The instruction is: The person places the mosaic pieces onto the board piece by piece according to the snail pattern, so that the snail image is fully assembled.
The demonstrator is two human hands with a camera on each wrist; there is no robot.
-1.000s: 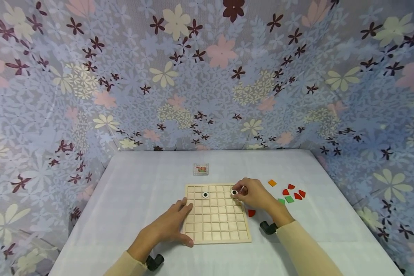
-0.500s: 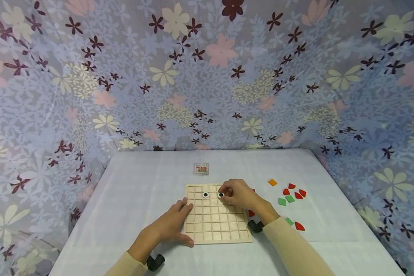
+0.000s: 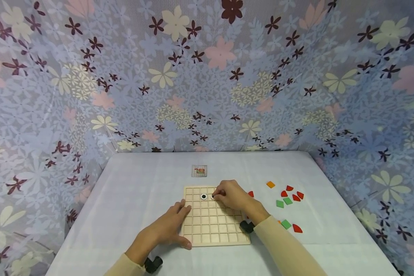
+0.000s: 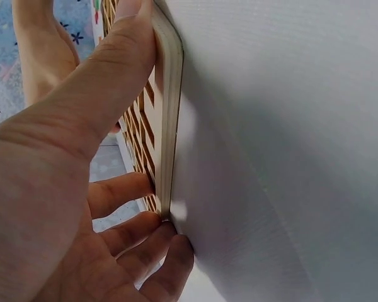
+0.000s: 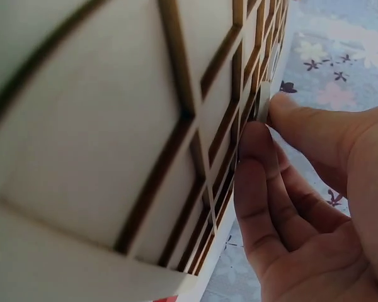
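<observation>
A pale wooden grid board [image 3: 214,221] lies on the table. In the head view my left hand [image 3: 163,227] rests along its left edge, fingers spread, thumb at the near corner; in the left wrist view the thumb and fingertips touch the board's rim. Over the second row from the top, my right hand [image 3: 232,195] pinches a round white eye piece [image 3: 212,197] with a black centre. The right wrist view shows this piece [image 5: 263,102] tilted against the grid between thumb and fingers. A matching eye piece [image 3: 204,196] lies in a cell just to its left.
Beyond the board lies a small picture card [image 3: 199,171]. To the right are several red quarter-round pieces [image 3: 296,197], green diamond pieces [image 3: 280,204] and an orange diamond piece [image 3: 270,184]. The right forearm partly covers some pieces. Floral fabric [image 3: 207,76] rises behind the table.
My right hand has carried the pinched eye piece leftward across the board, from near its right edge to beside the other eye piece. The left hand has stayed at the left edge.
</observation>
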